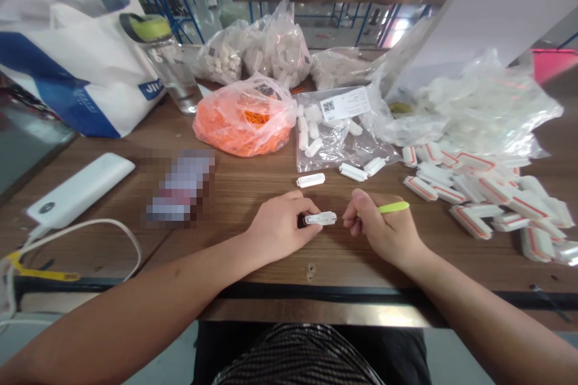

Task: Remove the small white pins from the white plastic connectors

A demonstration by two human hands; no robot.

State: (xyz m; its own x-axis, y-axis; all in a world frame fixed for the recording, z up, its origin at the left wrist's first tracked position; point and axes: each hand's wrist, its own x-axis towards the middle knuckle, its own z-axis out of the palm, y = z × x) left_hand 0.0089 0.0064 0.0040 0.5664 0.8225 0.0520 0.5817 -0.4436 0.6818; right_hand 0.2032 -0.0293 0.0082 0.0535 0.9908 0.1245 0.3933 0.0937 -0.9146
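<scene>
My left hand [286, 222] pinches a small white plastic piece [320, 218] between thumb and fingers, just above the table. Dots or small holes run along its upper face. In my right hand [383, 225] is a slim tool with a yellow-green handle [394, 207]. Its thin dark tip points left and meets the right end of the piece, or nearly so; I cannot tell which. A similar white piece [310, 180] lies flat beyond my left hand. Two more white pieces [353, 172] rest near the front of a clear plastic bag [334, 159].
Many white pieces with orange strips [494, 189] are piled at the right. An orange-filled bag [244, 117], a water bottle [169, 66] and stuffed clear bags [277, 51] stand behind. Left are a blurred-out phone [180, 186], a white power bank [81, 189] and its cable [103, 222].
</scene>
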